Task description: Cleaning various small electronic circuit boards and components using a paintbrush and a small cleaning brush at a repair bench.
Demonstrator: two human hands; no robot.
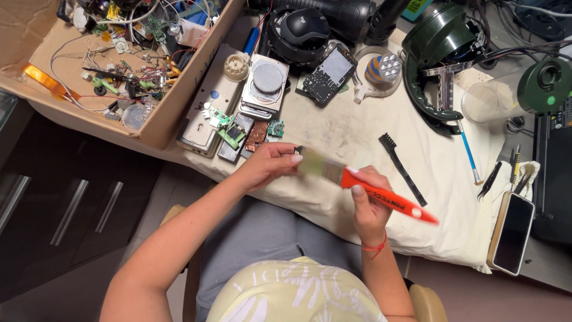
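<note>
My right grip [368,206] is closed around the orange handle of a paintbrush [369,189], its bristles against a small dark part [297,149] pinched in my left grip [271,164], just past the bench's [357,143] near edge. A black brush [400,167] lies nearby.

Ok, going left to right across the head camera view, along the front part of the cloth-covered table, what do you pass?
Left hand pinching a small dark part → right hand gripping an orange-handled paintbrush → black bristle brush → thin blue-handled brush → black tweezers → smartphone lying face up.
</note>
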